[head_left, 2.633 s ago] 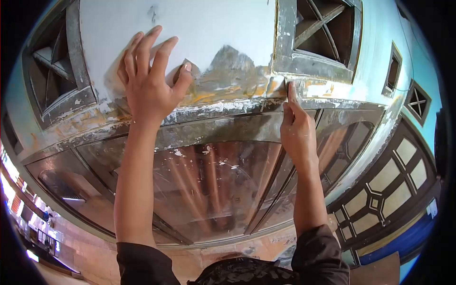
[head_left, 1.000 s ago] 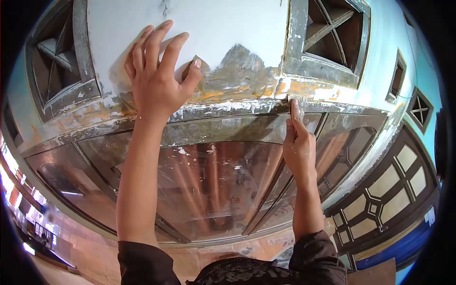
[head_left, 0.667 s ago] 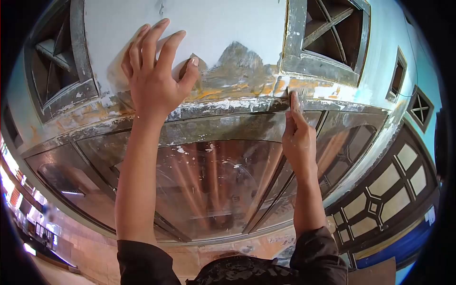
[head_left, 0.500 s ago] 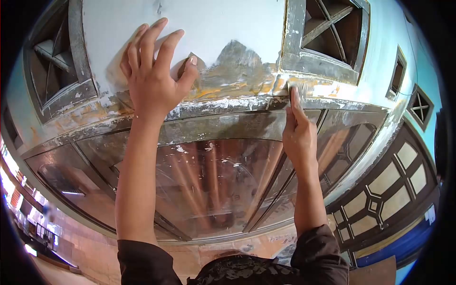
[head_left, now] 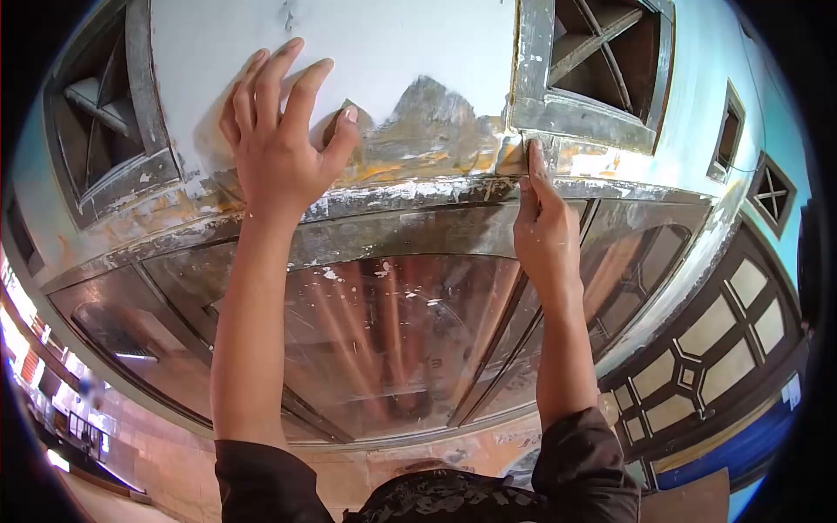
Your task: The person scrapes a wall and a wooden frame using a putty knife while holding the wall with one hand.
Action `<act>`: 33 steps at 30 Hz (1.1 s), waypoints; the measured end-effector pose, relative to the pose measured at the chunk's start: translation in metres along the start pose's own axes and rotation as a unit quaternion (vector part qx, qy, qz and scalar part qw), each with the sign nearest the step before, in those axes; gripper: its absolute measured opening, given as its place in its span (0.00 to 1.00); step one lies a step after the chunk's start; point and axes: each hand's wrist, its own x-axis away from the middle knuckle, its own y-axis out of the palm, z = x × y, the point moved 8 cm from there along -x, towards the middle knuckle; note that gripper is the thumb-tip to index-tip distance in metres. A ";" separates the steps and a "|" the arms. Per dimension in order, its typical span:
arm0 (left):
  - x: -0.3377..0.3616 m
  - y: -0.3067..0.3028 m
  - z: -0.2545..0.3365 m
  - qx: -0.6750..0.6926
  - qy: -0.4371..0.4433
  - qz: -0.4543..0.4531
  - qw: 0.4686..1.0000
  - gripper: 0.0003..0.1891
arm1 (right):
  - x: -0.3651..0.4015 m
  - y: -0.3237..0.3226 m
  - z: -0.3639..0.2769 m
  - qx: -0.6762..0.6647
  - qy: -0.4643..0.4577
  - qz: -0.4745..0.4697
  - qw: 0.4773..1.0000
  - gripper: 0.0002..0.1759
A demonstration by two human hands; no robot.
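My left hand (head_left: pixel 283 152) lies spread on the white wall panel (head_left: pixel 401 44), its fingers apart. Beside its thumb is a dark bare patch (head_left: pixel 436 105) where the paint is gone. My right hand (head_left: pixel 545 218) is closed, index finger pointing up, at the scraped wooden strip (head_left: pixel 602 164) under the right vent. Under that finger is a small flat grey piece (head_left: pixel 545 142), pressed against the strip near the vent frame's lower left corner. Most of it is hidden, so its kind cannot be told.
Below the strip are glazed wooden panels (head_left: pixel 401 349) with paint flecks. Crossed-slat vents (head_left: pixel 602 52) sit at upper right and upper left (head_left: pixel 100 109). A panelled dark door (head_left: pixel 697 366) stands at right. Tiled floor (head_left: pixel 166 453) shows at lower left.
My right hand has shifted slightly up and to the left along the strip, with the flat grey piece under its finger. My left hand stays in place.
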 end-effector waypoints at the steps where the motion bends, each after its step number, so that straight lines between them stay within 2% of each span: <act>1: -0.001 -0.001 -0.001 0.003 -0.001 0.001 1.000 0.24 | 0.003 0.002 0.003 -0.001 0.001 0.002 1.000 0.26; 4: 0.000 -0.001 -0.002 0.005 0.003 0.002 1.000 0.24 | 0.022 -0.001 0.008 -0.004 -0.052 0.057 0.997 0.27; 7: 0.000 -0.001 -0.002 -0.003 0.004 0.001 1.000 0.24 | 0.036 0.007 0.017 0.005 -0.023 0.007 1.000 0.26; 13: -0.001 -0.002 -0.001 0.008 0.006 0.015 1.000 0.24 | 0.024 0.008 0.021 0.005 -0.041 0.005 0.999 0.25; 16: 0.000 -0.002 0.001 0.008 0.001 -0.012 1.000 0.24 | 0.028 0.002 0.006 -0.021 -0.061 0.051 0.997 0.24; 18: -0.001 -0.003 0.001 0.003 0.000 -0.012 1.000 0.25 | 0.025 0.004 0.009 0.001 -0.005 0.031 1.000 0.22; 20: 0.000 -0.001 0.003 0.004 0.002 -0.019 1.000 0.25 | 0.016 0.003 0.010 0.003 -0.004 0.024 1.000 0.19; 22: -0.001 -0.002 0.001 0.004 0.003 0.014 1.000 0.23 | 0.013 0.002 0.009 -0.025 -0.021 0.041 0.999 0.16; 23: -0.001 -0.002 0.001 0.004 0.003 0.016 1.000 0.23 | 0.015 0.000 0.011 -0.025 -0.022 0.043 0.999 0.16; 25: -0.001 -0.002 0.001 0.006 -0.001 0.013 1.000 0.23 | 0.023 0.001 0.011 0.004 -0.037 0.011 0.999 0.24; 26: -0.002 -0.002 0.000 0.006 -0.002 0.014 1.000 0.23 | 0.018 0.000 0.006 0.004 -0.039 0.011 0.999 0.24; 28: -0.001 -0.002 0.001 -0.001 0.003 0.017 1.000 0.22 | 0.008 0.001 0.004 0.046 0.029 -0.033 0.998 0.25; 29: 0.000 0.000 0.002 0.001 0.002 0.012 1.000 0.22 | 0.011 0.002 0.007 0.046 0.033 -0.037 0.998 0.25; 31: 0.000 -0.001 0.001 0.007 0.005 0.032 0.999 0.22 | 0.014 -0.002 0.006 0.004 -0.038 0.019 0.999 0.25; 33: 0.001 -0.002 0.002 0.003 0.001 0.014 1.000 0.23 | 0.027 0.000 0.011 0.010 -0.044 0.019 0.999 0.25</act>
